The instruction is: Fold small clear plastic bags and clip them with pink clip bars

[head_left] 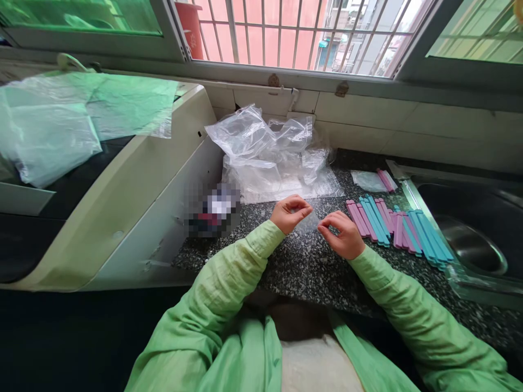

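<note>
My left hand (pixel 291 214) is closed in a pinch on a small clear plastic bag (pixel 307 222) above the speckled dark counter. Facing it, my right hand (pixel 342 234) has its fingers curled and its fingertips together at the bag's right edge. The bag is thin and see-through, so its outline is faint. Just right of my right hand lie several pink strips (pixel 362 219) and teal strips (pixel 427 237) in a row. Behind them rests a small clear packet (pixel 370 181) beside a few pink strips (pixel 387 180).
A heap of clear plastic bags (pixel 273 158) lies at the back by the tiled wall. On the left stands a cream-coloured machine (pixel 163 179) with plastic sheets (pixel 53 130) on top. A blurred-out item (pixel 214 209) sits beside it. A metal sink (pixel 469 245) borders the right.
</note>
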A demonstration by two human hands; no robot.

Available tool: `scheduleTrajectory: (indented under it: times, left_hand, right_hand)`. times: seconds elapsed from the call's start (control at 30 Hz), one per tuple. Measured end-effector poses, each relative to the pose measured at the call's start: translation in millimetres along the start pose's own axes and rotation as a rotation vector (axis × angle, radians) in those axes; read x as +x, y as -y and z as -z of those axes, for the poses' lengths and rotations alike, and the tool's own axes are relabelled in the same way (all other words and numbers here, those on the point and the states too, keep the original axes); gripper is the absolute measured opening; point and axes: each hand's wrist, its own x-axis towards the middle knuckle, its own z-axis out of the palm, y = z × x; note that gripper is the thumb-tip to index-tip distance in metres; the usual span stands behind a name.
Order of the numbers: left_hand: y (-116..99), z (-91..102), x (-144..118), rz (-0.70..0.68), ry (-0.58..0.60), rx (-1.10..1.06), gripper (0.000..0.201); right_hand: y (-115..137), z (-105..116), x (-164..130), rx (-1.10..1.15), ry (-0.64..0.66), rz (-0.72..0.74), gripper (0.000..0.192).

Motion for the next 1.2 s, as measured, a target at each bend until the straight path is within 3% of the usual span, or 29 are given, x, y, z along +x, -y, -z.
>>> scheduleTrajectory:
  times: [0.23,0.5,0.77,1.0,1.2]
  left_hand:
    - [-2.8,7.3,5.1,0.046,-0.111,-0.062,0.025]
    - [-1.8,3.3,1.8,0.056,0.010,-0.040,0.027]
    - [-1.3,-0.8,-0.8,0.078,0.131,-0.020,0.027]
    - [-1.2,-1.3,-1.9,0.027,0.142,0.017,0.023]
    - [-0.6,-1.0,-2.5,-0.016,0.109,0.065,0.018]
  right_hand:
    - [0.4,-1.5,-0.7,0.028,-0.027,0.015,0.011]
    - [1.6,0.6,-0.9,0.012,-0.056,-0.021,0.002]
    - [1.2,0.4,-1.4,-0.012,-0.103,-0.064,0.008]
    - [1.7,-1.0,0.1,0.025,-0.052,0.024,0.004]
    - [2.2,-1.2,0.5,0.025,-0.036,-0.001,0.009]
